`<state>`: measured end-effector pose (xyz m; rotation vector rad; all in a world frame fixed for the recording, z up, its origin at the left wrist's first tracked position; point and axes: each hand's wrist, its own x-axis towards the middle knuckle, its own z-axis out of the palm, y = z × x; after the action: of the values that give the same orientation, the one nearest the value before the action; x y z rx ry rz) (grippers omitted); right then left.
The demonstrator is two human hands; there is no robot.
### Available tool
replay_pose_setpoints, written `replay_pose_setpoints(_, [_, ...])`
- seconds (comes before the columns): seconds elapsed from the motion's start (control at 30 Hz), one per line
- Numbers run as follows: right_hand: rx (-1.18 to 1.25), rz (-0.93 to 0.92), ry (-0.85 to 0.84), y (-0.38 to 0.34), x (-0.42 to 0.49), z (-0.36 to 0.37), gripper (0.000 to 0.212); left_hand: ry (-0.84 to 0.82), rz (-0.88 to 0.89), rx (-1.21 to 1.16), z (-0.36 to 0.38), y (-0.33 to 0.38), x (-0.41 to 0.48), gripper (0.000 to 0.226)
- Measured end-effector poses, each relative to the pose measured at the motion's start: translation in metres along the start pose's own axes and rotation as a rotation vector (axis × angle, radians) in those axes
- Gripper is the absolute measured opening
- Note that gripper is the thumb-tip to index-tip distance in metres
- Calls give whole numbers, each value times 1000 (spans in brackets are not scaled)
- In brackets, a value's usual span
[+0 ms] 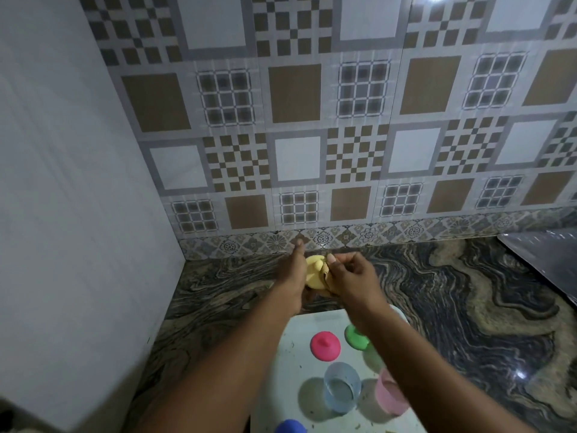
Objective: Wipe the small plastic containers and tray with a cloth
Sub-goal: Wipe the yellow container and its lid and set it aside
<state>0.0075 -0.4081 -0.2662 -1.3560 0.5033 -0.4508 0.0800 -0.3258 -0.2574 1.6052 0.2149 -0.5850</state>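
Observation:
My left hand [293,270] holds a yellow lid [314,274] above the counter, beyond the tray's far edge. My right hand [349,276] presses a tan cloth [328,281] against the lid. Below my arms lies a white tray [281,370]. On it stand a pink lid [325,345], a green lid [355,337] partly under my right forearm, a clear blue cup [342,387] and a pink cup [390,395]. A blue lid [290,427] shows at the bottom edge. A pale green cup [373,359] is mostly hidden by my forearm.
The marbled dark stone counter [452,307] stretches to the right. A patterned tile wall [312,151] stands behind it, and a plain white wall [62,182] closes the left side. A shiny steel surface [549,260] sits at the far right.

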Motion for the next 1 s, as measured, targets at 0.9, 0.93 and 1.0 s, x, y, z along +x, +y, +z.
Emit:
replay_pose_setpoints(0.9, [73, 22, -35, -3, 8, -14, 25, -249, 756, 360, -34, -3, 6, 24])
replay_pose_setpoints(0.93, [47, 29, -77, -6, 10, -17, 27, -301, 790, 453, -41, 0, 6, 26])
replay_pose_setpoints(1.0, [21, 44, -120, -11, 13, -19, 26, -273, 826, 547, -46, 2, 6, 26])
